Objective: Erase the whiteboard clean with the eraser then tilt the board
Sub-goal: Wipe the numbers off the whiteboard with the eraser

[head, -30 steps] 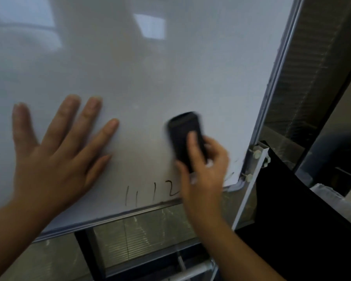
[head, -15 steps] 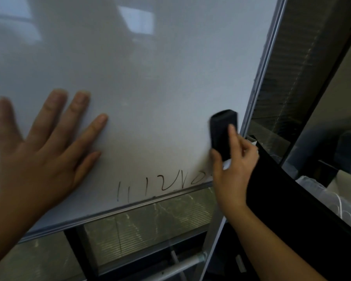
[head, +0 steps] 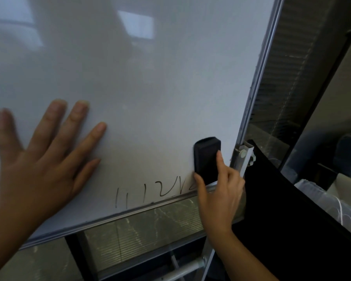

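Wide bare stretch of whiteboard (head: 150,88) is being left open above and between the hands. Lower left is being blocked by the left hand (head: 39,165), laid flat. Bottom right corner is being crowded: eraser (head: 207,159) and right hand (head: 221,191) are being hemmed by the frame edge (head: 259,78), bolted bracket (head: 244,157) and black panel (head: 288,220) just beside. Downward travel is being stopped by the bottom rail (head: 130,212).
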A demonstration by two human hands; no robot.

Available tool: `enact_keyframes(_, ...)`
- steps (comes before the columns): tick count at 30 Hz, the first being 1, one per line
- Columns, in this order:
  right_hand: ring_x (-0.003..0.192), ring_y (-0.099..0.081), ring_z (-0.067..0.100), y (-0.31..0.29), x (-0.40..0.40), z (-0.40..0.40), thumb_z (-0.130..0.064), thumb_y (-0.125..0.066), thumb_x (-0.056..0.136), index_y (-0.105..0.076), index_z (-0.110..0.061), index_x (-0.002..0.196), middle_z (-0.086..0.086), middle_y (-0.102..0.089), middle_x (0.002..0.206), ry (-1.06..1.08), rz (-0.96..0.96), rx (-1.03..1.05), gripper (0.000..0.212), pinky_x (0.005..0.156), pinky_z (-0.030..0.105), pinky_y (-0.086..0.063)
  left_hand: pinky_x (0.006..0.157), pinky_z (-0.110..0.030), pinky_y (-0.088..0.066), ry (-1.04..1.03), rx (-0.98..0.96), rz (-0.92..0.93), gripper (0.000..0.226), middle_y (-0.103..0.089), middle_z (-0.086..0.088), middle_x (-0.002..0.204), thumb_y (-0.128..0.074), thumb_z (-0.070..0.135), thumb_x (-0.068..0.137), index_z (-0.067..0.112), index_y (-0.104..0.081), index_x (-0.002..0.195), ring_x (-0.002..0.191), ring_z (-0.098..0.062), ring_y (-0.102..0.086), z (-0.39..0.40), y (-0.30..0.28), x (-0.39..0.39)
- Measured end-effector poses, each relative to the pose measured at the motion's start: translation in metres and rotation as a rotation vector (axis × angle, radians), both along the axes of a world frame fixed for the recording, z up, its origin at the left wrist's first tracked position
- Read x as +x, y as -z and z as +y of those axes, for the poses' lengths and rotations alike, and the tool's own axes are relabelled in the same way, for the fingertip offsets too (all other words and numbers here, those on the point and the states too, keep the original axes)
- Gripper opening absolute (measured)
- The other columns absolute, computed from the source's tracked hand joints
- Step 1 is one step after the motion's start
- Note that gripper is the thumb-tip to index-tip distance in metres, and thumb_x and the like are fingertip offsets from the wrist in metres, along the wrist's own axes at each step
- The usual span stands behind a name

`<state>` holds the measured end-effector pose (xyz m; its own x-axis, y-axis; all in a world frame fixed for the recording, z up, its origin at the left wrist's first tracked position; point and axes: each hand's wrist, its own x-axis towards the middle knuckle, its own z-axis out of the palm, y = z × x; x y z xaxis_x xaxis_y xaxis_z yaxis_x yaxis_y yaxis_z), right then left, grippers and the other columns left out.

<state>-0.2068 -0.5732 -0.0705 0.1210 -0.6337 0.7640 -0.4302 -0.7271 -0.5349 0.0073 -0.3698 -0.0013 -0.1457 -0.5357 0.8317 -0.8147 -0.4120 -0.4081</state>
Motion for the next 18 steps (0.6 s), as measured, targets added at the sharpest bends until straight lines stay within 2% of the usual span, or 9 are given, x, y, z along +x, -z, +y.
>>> enact_keyframes(3, 0.097, -0.039, 0.019, 0.011, -0.004, 0.001, -0.029, -0.077, 0.078, -0.038, -0.019, 0.143, 0.01, -0.049, 0.101, 0.024, -0.038, 0.147, 0.076, 0.082, 0.029, -0.034, 0.119, -0.053, -0.013, 0.012, 0.002, -0.018, 0.055, -0.011, -0.017, 0.162, -0.03, 0.032, 0.105, 0.01, -0.024, 0.154, 0.149, -0.038, -0.004, -0.003, 0.002, -0.002)
enact_keyframes(6, 0.102, -0.035, 0.012, 0.017, -0.005, 0.006, -0.032, -0.071, 0.083, -0.03, -0.028, 0.145, -0.003, -0.037, 0.102, -0.004, -0.108, 0.319, 0.075, 0.081, 0.014, -0.023, 0.117, -0.058, -0.018, 0.002, 0.003, 0.003, 0.055, -0.013, -0.019, 0.161, -0.029, 0.033, 0.105, 0.011, -0.023, 0.155, 0.149, -0.04, -0.007, -0.004, 0.003, -0.002)
enact_keyframes(9, 0.113, -0.044, 0.018, 0.021, -0.002, 0.012, -0.037, -0.066, 0.086, -0.03, -0.027, 0.147, 0.0, -0.04, 0.112, -0.035, -0.238, 0.627, 0.072, 0.083, 0.019, -0.029, 0.114, -0.062, -0.021, -0.016, 0.008, 0.036, 0.055, -0.013, -0.019, 0.161, -0.029, 0.034, 0.105, 0.012, -0.022, 0.155, 0.148, -0.042, -0.007, -0.002, 0.004, 0.0)
enact_keyframes(11, 0.101, -0.044, 0.01, 0.018, -0.001, 0.014, -0.04, -0.064, 0.087, -0.031, -0.027, 0.148, -0.001, -0.041, 0.113, -0.06, -0.322, 0.767, 0.071, 0.082, 0.021, -0.032, 0.108, -0.069, -0.026, -0.028, 0.017, 0.059, 0.056, -0.013, -0.018, 0.161, -0.03, 0.035, 0.104, 0.014, -0.022, 0.155, 0.148, -0.042, -0.008, 0.001, 0.004, 0.0)
enact_keyframes(15, 0.102, -0.048, 0.013, 0.0, 0.004, 0.009, -0.043, -0.062, 0.088, -0.031, -0.025, 0.148, 0.004, -0.05, 0.118, -0.151, -0.456, 0.884, 0.07, 0.087, 0.026, -0.037, 0.095, -0.079, -0.031, -0.048, 0.041, 0.074, 0.056, -0.011, -0.016, 0.162, -0.032, 0.035, 0.104, 0.016, -0.02, 0.156, 0.148, -0.04, -0.01, 0.003, 0.001, -0.004)
enact_keyframes(18, 0.104, -0.056, 0.016, -0.006, 0.011, 0.029, -0.041, -0.063, 0.087, -0.03, -0.028, 0.148, 0.01, -0.054, 0.12, -0.257, -0.432, 0.853, 0.071, 0.085, 0.026, -0.047, 0.093, -0.08, -0.032, -0.066, 0.059, 0.085, 0.054, -0.011, -0.015, 0.162, -0.031, 0.033, 0.105, 0.017, -0.019, 0.156, 0.148, -0.04, -0.013, 0.006, -0.001, -0.007)
